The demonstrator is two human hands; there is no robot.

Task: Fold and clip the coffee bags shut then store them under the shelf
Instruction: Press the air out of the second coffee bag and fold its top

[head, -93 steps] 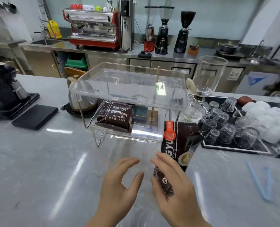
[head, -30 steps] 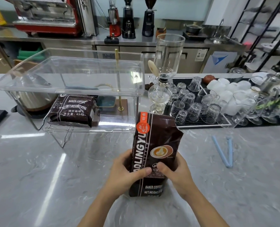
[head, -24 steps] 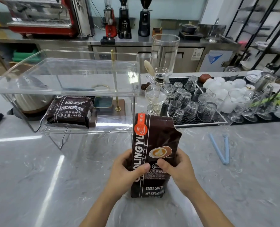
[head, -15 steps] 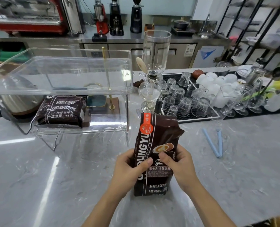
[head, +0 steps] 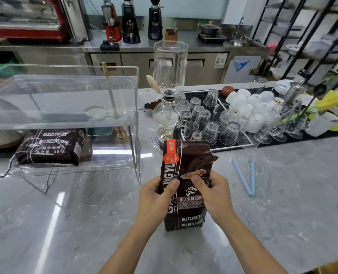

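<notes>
A dark brown coffee bag [head: 186, 161] stands upright on the marble counter, its top open and crumpled. My left hand [head: 154, 200] grips its left side and my right hand [head: 213, 196] grips its right side, thumbs on the front. A second coffee bag [head: 49, 147] lies flat on the lower level of the clear acrylic shelf [head: 69, 123] to the left. A light blue clip [head: 247, 177] lies open on the counter to the right of the held bag.
A glass siphon brewer [head: 169, 103] stands just behind the bag. A black mat [head: 241, 144] with several upturned glasses and white cups fills the back right. A kettle sits behind the shelf at left. Grinders and an espresso machine line the back counter.
Both hands took hold of the standing bag and have slid up its sides; the bag's top now looks more creased. The view has shifted right.
</notes>
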